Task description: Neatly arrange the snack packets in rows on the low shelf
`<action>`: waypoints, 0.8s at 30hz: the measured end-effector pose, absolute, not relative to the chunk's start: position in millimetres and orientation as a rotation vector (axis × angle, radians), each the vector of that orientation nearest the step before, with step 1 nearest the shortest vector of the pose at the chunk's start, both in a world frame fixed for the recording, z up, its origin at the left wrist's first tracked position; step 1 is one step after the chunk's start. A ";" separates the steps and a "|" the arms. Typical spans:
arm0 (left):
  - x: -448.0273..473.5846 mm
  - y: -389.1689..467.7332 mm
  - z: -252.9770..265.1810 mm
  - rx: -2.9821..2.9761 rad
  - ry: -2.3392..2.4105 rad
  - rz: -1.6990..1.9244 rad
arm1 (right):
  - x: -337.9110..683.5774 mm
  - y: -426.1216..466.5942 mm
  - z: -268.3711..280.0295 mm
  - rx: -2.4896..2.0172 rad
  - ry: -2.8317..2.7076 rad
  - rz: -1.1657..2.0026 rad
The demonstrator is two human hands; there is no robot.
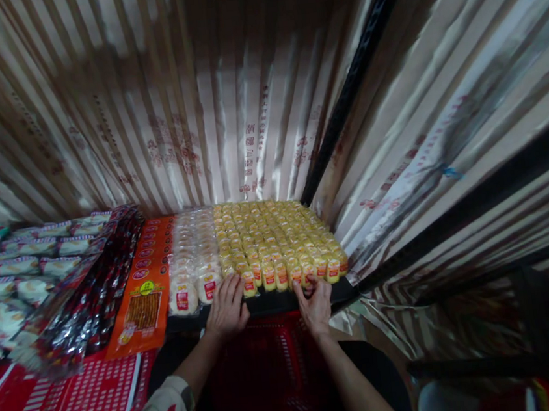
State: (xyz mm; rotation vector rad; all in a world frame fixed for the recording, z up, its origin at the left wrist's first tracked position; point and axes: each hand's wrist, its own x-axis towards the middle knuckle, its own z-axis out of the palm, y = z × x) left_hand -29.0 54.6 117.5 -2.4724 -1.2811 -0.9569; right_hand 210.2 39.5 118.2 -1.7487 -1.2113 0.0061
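Set at mid-view on a dark shelf (270, 305): many small yellow packs (278, 244), in close rows, with orange-red labels facing outward along the front. Spread from twelve to nearly three o'clock around the left hand (225, 307), and from ten to about two o'clock around the right hand (315, 302). Within touch of both hands, along the near edge of the rows. Left hand open, palm down, fingers laid on the packs at the front left corner, thumb apart and lower. Right hand bent at the fingers, with thumb and fingertips against the front packs toward the right end; cannot tell whether actually gripping one. Just beside the yellow packs, at eleven o'clock from the left hand, two columns of round white packs (206, 258) with red labels in front. Toward ten o'clock, next to these, an orange bag (142, 301) printed with brown sticks. Beyond, between nine and ten, glossy dark packs (102, 295), then rows of pale packs (21, 268). At eight o'clock, a red basket (79, 396); at five, lower than both hands, a darker basket (259, 338). Behind everything, at twelve, striped sheeting (221, 74); at one o'clock from the right hand, a slanting black post (351, 93).
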 end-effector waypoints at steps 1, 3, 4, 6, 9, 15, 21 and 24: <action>-28.7 54.9 117.7 -2.446 -1.318 -0.978 | 210.7 39.6 117.0 -1.749 -1.209 0.012; -28.3 55.8 117.4 -2.434 -1.356 -0.989 | 211.3 40.0 114.8 -1.750 -1.204 0.025; -28.3 56.2 117.2 -2.449 -1.352 -0.984 | 211.5 40.2 113.9 -1.752 -1.197 0.026; -28.3 57.2 117.1 -2.492 -1.333 -0.971 | 211.4 40.7 112.7 -1.760 -1.182 0.021; -28.5 58.5 117.8 -2.530 -1.324 -0.966 | 211.3 41.3 111.8 -1.779 -1.177 0.024; -28.5 58.6 118.0 -2.520 -1.354 -0.985 | 215.4 39.6 109.5 -1.715 -1.196 0.038; -29.8 57.1 115.7 -2.502 -1.376 -0.996 | 203.6 26.7 117.0 -1.658 -1.328 -0.019; -30.4 56.8 114.9 -2.511 -1.331 -0.987 | 185.6 20.2 119.5 -1.558 -1.568 0.021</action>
